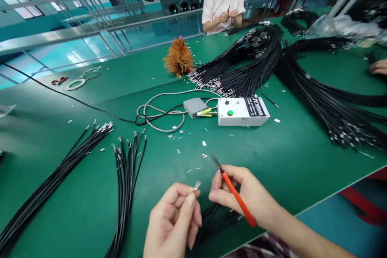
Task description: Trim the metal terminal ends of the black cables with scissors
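The wire end (197, 185) is pinched between thumb and forefinger of the left grip (173, 218). Just beside it, the right grip (252, 190) is folded around orange-handled cutters (237, 197), blades pointing away. A black cable bundle (124, 193) lies left of the left grip; beyond the right grip, a white control box (238, 121) rests on the green desk (163, 161).

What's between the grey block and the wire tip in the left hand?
Between the grey block and wire tip, the head view shows small pale scraps on the green tabletop.
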Demonstrator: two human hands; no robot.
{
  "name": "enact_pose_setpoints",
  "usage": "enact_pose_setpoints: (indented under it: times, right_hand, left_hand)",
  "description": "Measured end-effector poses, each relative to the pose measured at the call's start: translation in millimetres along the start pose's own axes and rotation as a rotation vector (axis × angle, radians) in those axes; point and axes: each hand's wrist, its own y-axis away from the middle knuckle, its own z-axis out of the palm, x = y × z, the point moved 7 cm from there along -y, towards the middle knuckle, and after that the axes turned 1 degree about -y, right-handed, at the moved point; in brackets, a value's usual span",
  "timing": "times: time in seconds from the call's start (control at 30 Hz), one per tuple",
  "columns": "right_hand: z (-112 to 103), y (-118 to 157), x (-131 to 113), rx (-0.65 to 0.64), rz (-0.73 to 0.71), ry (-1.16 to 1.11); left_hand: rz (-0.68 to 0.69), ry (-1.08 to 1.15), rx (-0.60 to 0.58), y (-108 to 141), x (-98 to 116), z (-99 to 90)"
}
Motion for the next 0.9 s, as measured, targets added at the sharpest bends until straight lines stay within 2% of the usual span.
enact_pose_setpoints:
  times: [0.07,0.13,0.4,0.47,0.53,0.63,0.7,0.77,0.83,0.9]
  right_hand:
    - [10,-3,-9,0.052,-0.097,-0.236]
    - [17,-6,-14,0.100,-0.126,-0.349]
    - [13,-6,-9,0.232,-0.133,-0.344]
    - [14,-5,-7,0.247,-0.139,-0.351]
    - [17,-7,-3,0.233,-0.127,-0.371]
    - [16,-16,2,0.215,-0.125,-0.351]
    - [3,-25,2,0.260,-0.173,-0.246]
    - [-16,-32,1,0.346,-0.215,-0.052]
    - [-34,-34,3,0.442,-0.176,0.179]
    - [-39,-31,1,0.430,-0.191,0.246]
  left_hand:
    - [0.022,-0.038,-0.023,-2,-4,5.0]
    - [0.056,-0.071,-0.011,-3,-8,6.6]
    - [0.262,-0.150,0.116,-7,-10,3.7]
    - [0.200,-0.134,0.060,-10,-14,4.0]
    - [0.016,-0.025,-0.102,-12,-24,9.4]
    - [-0.318,0.189,-0.407,-4,-35,24.5]
    - [-0.427,0.278,-0.501,1,-33,29.4]
    - [-0.411,0.311,-0.464,-1,-28,27.7]
    - [-0.324,0.281,-0.364,-8,-25,22.2]
    - [-0.221,0.202,-0.265,-15,-23,16.2]
